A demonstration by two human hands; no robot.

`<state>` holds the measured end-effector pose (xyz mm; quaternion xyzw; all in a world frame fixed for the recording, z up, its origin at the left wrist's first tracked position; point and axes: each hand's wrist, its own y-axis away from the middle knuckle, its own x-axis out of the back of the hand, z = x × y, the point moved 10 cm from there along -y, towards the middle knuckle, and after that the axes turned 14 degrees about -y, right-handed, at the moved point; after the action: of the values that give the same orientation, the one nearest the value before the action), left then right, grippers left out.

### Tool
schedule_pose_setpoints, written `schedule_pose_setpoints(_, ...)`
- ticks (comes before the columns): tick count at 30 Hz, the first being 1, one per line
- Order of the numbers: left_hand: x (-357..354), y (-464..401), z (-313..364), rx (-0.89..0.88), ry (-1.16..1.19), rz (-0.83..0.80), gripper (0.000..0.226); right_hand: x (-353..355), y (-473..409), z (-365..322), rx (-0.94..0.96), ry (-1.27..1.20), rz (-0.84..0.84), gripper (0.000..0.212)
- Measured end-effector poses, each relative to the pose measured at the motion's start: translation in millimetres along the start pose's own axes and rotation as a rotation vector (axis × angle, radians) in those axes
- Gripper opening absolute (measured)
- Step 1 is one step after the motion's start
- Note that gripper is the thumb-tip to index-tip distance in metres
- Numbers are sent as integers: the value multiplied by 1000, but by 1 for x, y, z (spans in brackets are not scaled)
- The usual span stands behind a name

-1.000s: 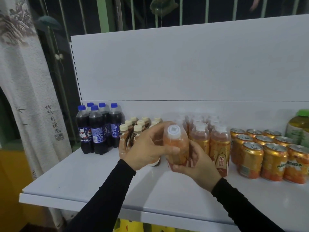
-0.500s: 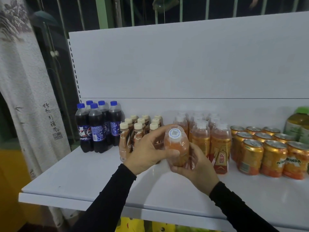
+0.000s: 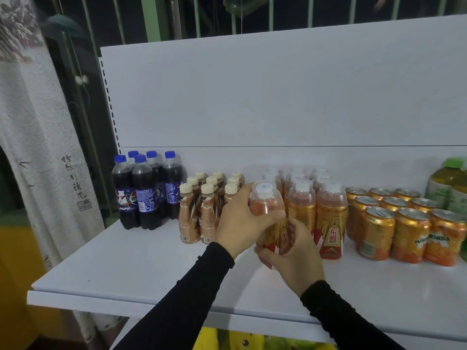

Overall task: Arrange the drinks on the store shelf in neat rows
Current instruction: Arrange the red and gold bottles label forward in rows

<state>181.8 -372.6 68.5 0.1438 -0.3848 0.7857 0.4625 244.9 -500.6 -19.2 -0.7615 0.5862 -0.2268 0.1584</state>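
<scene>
Both hands grip one orange drink bottle [image 3: 267, 213], tilted, at the shelf [image 3: 141, 269] front: left hand [image 3: 242, 221] curled round its shoulder, right hand [image 3: 293, 253] round its base. Five Pepsi bottles [image 3: 147, 190] far left; eight coffee bottles [image 3: 202, 210] showing; nine Mirinda cans [image 3: 394, 223]; orange bottles behind [image 3: 328, 218], count unclear.

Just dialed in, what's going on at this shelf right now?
A person is stocking drinks on the white shelf. Both hands hold one orange bottle with a white cap: the left hand grips its upper body, the right hand cups its base. It is tilted, at the front of the matching orange bottles. Cola bottles, brown bottles and cans stand in rows alongside.
</scene>
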Motion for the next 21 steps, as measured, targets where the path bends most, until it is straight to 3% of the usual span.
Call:
schedule_pose_setpoints(4,-5,-13,-4,12,13,-49,63,2,-1,7,-53,94,-79,97)
schedule_pose_setpoints(12,-35,-43,-30,63,163,-252,64,21,19,25,-145,387,-343,65)
schedule_pose_setpoints(21,-58,-37,-39,31,171,-188,64,44,40,62,-272,782,-515,94)
